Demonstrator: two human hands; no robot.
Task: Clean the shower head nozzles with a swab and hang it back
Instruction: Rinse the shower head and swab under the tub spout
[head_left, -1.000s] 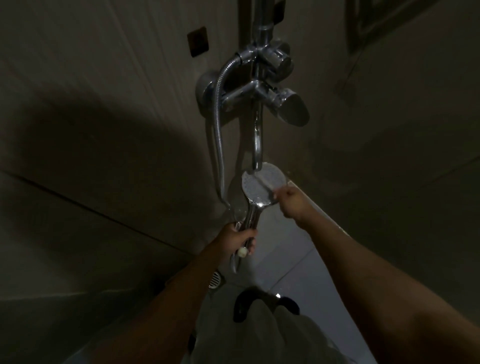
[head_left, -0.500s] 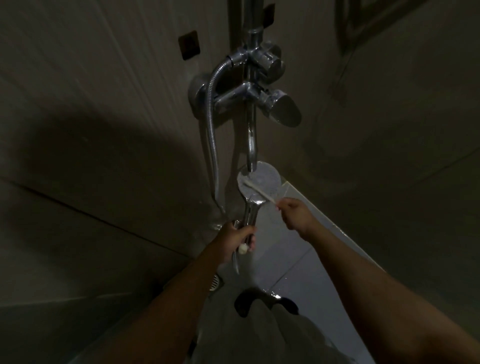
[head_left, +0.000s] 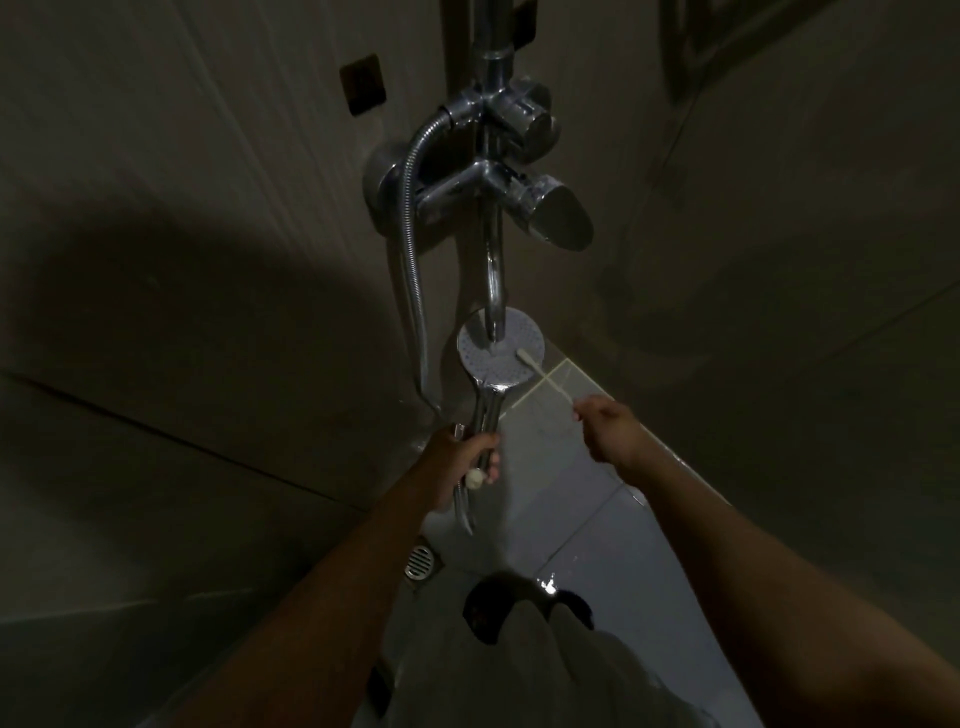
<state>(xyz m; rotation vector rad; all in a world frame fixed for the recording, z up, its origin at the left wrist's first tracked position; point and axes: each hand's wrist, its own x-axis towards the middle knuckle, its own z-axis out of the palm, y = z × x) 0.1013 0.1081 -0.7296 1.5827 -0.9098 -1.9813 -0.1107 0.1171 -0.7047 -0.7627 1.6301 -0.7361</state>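
Fingers (head_left: 489, 446) of my left hand (head_left: 457, 462) grip the shower head (head_left: 478, 358), my right hand (head_left: 608, 428) pinches the swab (head_left: 546, 382) on its nozzles (head_left: 517, 338); cleaning looks midway, rehanging not yet done.

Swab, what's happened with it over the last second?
The right hand drew back from the shower head, dragging the swab tip from the left edge of the nozzle face to its right side. Nothing was let go: the left hand kept gripping the shower head, and the right hand kept pinching the swab.
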